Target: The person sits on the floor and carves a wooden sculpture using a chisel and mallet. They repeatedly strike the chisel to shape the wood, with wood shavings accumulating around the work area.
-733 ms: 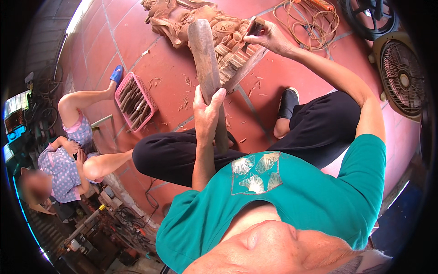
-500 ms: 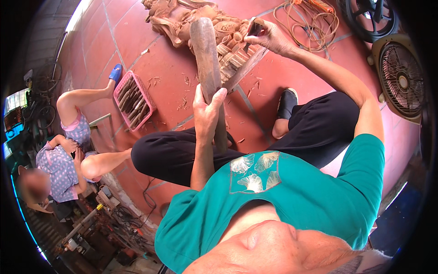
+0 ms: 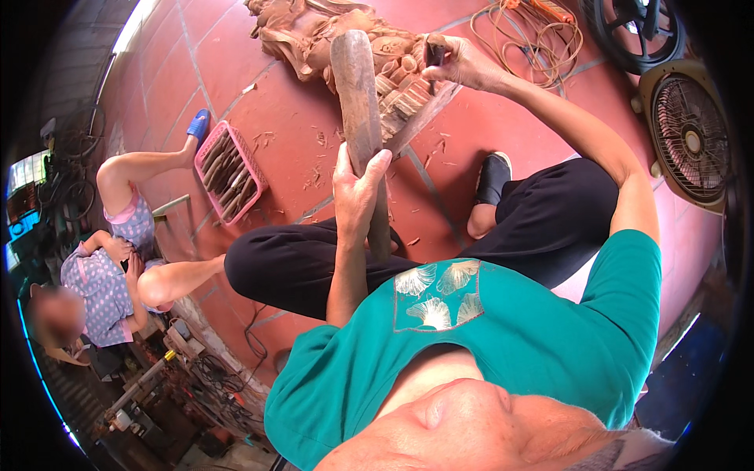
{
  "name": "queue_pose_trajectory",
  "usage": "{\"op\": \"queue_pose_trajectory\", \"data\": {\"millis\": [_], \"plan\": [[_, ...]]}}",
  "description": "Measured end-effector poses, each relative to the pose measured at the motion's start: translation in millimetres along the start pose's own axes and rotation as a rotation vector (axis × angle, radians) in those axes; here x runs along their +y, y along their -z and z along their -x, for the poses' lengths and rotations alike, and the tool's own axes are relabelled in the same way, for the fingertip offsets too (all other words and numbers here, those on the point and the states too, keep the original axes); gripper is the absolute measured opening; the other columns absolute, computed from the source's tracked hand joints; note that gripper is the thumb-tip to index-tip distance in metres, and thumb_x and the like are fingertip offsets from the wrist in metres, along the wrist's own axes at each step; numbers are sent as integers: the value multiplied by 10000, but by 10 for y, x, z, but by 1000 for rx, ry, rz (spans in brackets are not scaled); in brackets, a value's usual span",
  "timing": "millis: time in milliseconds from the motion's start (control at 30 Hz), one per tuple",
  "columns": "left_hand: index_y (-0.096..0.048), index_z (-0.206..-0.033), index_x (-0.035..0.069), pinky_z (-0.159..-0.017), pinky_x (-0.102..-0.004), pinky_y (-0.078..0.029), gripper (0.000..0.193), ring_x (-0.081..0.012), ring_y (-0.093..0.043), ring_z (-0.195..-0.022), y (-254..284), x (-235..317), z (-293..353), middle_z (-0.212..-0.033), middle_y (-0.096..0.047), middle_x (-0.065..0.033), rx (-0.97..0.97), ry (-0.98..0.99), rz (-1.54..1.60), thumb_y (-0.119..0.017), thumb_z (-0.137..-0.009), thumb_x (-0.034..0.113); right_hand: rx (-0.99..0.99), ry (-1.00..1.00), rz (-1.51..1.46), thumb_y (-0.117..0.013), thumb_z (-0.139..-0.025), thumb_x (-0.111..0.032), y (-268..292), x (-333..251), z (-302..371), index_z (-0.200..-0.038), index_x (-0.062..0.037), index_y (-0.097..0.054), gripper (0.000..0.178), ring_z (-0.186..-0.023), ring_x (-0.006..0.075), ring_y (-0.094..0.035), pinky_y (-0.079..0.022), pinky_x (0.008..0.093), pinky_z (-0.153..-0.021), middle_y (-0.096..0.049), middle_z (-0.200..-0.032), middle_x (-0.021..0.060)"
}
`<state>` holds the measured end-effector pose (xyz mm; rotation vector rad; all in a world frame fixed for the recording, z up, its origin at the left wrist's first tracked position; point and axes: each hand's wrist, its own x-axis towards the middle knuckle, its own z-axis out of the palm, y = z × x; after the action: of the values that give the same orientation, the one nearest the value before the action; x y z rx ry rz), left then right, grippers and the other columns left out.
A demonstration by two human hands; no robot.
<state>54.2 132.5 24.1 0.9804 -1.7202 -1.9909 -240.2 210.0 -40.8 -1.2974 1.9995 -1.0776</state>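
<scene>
My left hand (image 3: 360,188) is closed around a long, worn wooden mallet (image 3: 358,86), a flat club raised upright over my lap. My right hand (image 3: 465,63), fingers pinched, grips a short dark chisel (image 3: 434,53); its lower end does not show clearly. It is held at the near right end of a brown wood carving (image 3: 334,39) with rounded, ridged relief. The mallet stands apart from the chisel and hides part of the carving. A plain wooden edge (image 3: 420,125) runs along the carving's near side.
A pink basket (image 3: 258,174) of several brown wooden-handled tools sits on the red tiles at left. Beside it, another person (image 3: 102,282) is seated. A fan (image 3: 691,141), a black wheel (image 3: 640,31) and a coiled cord (image 3: 542,47) lie right. Wood chips dot the floor.
My right hand has tilted and shifted slightly, and the chisel's dark lower tip, visible before, is now hardly seen. The mallet in my left hand has moved a little to the right.
</scene>
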Motion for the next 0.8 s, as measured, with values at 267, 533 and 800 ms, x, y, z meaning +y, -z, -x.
{"op": "queue_pose_trajectory", "data": {"millis": [267, 533, 800], "plan": [[-554, -1110, 42, -503, -238, -453, 274, -68, -530, -584, 36, 17, 2, -762, -571, -4, 18, -23, -10, -691, -944, 212, 32, 53, -301, -768, -838, -78, 144, 5, 72, -999, -77, -616, 221, -740, 78, -615, -541, 273, -686, -644, -807, -3], [-550, -1128, 46, -512, -240, -454, 291, -75, -533, -584, -27, 19, 1, -752, -569, -3, -1, -12, -47, -693, -942, 218, 133, 79, -229, -782, -850, -208, -127, 150, -148, -954, -78, -610, 239, -802, 100, -647, -514, 312, -753, -666, -801, -1], [-543, -1151, 43, -512, -238, -458, 303, -75, -543, -592, -10, 26, 5, -775, -572, -9, -5, -7, -37, -690, -942, 206, 155, 85, 29, -783, -805, -370, -103, 150, -29, -1002, -164, -641, 319, -797, 161, -670, -515, 361, -764, -694, -834, 18]]}}
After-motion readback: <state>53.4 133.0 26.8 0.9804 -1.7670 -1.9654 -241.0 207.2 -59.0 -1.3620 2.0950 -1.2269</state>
